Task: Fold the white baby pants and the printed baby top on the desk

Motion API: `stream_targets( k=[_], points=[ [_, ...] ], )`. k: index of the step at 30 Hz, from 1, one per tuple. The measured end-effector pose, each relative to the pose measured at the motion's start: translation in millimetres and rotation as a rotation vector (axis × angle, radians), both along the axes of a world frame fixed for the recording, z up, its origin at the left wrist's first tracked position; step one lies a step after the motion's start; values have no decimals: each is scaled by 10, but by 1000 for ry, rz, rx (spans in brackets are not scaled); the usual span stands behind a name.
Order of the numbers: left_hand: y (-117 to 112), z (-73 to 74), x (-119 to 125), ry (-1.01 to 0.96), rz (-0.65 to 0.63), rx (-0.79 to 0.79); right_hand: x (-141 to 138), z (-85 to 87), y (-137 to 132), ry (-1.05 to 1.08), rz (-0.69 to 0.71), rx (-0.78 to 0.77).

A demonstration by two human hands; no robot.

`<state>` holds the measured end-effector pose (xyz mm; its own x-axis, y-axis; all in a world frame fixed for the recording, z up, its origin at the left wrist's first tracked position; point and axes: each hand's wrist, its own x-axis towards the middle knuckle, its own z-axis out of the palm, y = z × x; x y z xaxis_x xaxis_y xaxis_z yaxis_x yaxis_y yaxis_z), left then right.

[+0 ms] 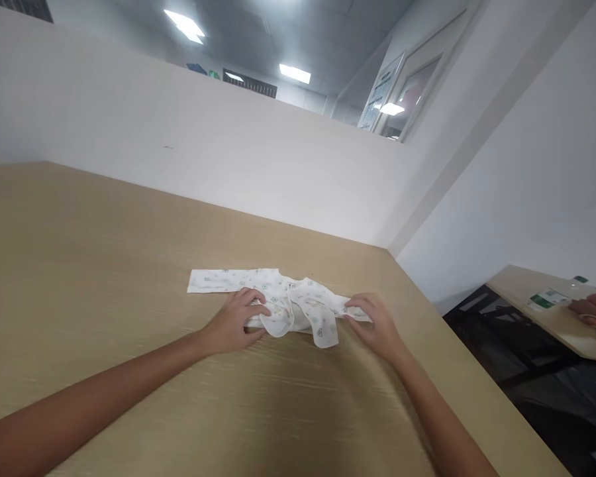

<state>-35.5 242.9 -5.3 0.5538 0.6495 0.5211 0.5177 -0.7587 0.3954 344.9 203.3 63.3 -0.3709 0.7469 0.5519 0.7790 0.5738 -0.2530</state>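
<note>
A small white baby shirt [278, 301] with a fine printed pattern lies on the wooden tabletop [144, 238]. One long sleeve stretches flat to the left, and the lower part of the shirt looks gathered up, with two rounded flaps hanging towards me. My left hand [237, 319] is closed on the shirt's left side, its fingers curled over the cloth. On the other side, my right hand [375, 324] pinches the right sleeve between thumb and fingers. The cloth under both sets of fingertips is partly hidden.
A white partition [228, 152] runs along the table's far edge and meets a wall at the right. Beyond a gap on the right stands another table [519, 285] with a green-labelled bottle [549, 298] and what looks like a person's hand [583, 310].
</note>
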Motion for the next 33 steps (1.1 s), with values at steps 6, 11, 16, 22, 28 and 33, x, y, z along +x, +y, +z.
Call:
stream_targets(
  k=[6,11,16,22,28,33],
  points=[
    [30,215,78,-268,25,-219,-1048,-308,-209,-21,262,-121],
    [88,336,73,-359,8,-322,-1283,-576,-77,-100,122,-115],
    [115,333,63,-371,39,-340,-1250,-440,-134,-173,143,-16],
    [56,426,-28,-524,-124,-416,-1075,-112,-465,-94,328,-131],
    [423,495,87,-373,-27,-412,-1145,-223,-789,-32,290,-249],
    [888,237,396,75,81,-228,-1248,-455,-875,-16,245,-295]
  ],
)
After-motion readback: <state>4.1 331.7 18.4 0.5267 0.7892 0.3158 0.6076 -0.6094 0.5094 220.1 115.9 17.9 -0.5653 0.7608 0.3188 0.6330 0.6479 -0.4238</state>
